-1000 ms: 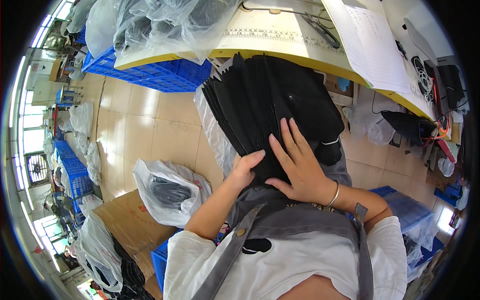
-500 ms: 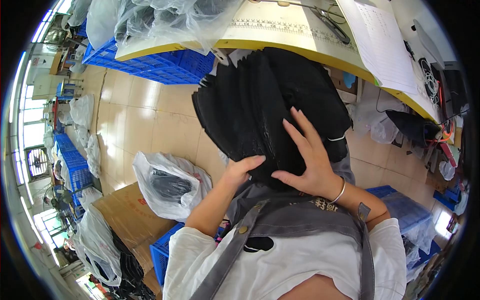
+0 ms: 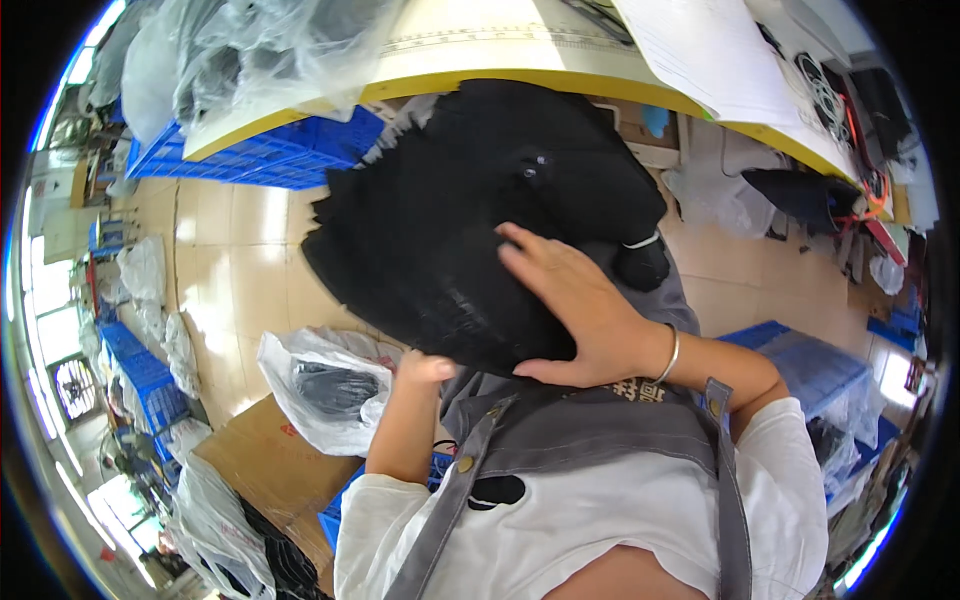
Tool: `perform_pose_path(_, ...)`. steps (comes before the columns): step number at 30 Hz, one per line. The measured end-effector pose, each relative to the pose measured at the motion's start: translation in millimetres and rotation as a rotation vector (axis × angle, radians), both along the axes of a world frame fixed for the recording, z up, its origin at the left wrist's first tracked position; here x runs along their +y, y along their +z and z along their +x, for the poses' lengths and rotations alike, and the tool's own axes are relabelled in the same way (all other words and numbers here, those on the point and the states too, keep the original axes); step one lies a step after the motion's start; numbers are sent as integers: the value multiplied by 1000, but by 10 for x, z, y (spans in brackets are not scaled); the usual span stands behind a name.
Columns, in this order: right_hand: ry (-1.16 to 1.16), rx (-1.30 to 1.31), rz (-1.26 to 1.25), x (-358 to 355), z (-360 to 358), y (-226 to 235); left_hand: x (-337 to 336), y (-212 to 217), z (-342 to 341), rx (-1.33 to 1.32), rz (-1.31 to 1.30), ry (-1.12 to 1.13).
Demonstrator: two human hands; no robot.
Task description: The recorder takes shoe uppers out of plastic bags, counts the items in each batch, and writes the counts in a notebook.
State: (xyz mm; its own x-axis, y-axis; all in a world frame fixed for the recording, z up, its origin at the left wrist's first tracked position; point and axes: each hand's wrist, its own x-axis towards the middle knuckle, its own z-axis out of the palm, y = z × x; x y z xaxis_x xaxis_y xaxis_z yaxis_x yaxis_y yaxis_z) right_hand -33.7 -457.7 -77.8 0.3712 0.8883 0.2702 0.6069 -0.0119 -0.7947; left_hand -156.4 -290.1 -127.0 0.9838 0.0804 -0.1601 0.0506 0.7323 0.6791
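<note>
A thick bundle of black fabric pieces [image 3: 430, 230] lies across my lap and reaches up to the table edge. Its left end is jagged where the layers fan out. My left hand [image 3: 425, 372] holds the bundle's lower left edge, thumb showing and the other fingers hidden beneath. My right hand [image 3: 585, 318] rests on top with its fingers spread apart, and a bangle is on that wrist. Two small shiny spots show on the upper part of the fabric. At its right side a thin white band [image 3: 641, 242] goes round part of the black fabric.
Ahead stands a table with a yellow edge [image 3: 430, 84], holding clear plastic bags [image 3: 270, 60] and paper sheets [image 3: 690, 50]. A blue crate [image 3: 270, 150] sits under its left end. To my left are a white bag [image 3: 325, 390] with dark contents and a cardboard box [image 3: 265, 450].
The upper layers have spread to the left and now lie flatter. My left hand has moved left and down to the bundle's edge; my right hand has moved left across the fabric.
</note>
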Motion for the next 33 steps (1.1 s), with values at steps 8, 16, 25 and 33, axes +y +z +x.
perform_pose_path(8, -89, 54, -66, -16, 0, 35, -24, -51, 276, -206, -76, 115)
perform_pose_path(16, -54, 17, -1, 6, 28, 33, 134, -37, 215, -414, -197, 198)
perform_pose_path(25, -168, -8, 61, 21, 43, 91, 53, 150, 239, 125, 84, 247)
perform_pose_path(33, -238, -76, 177, -35, 53, 182, 38, 167, 346, -158, 0, 113)
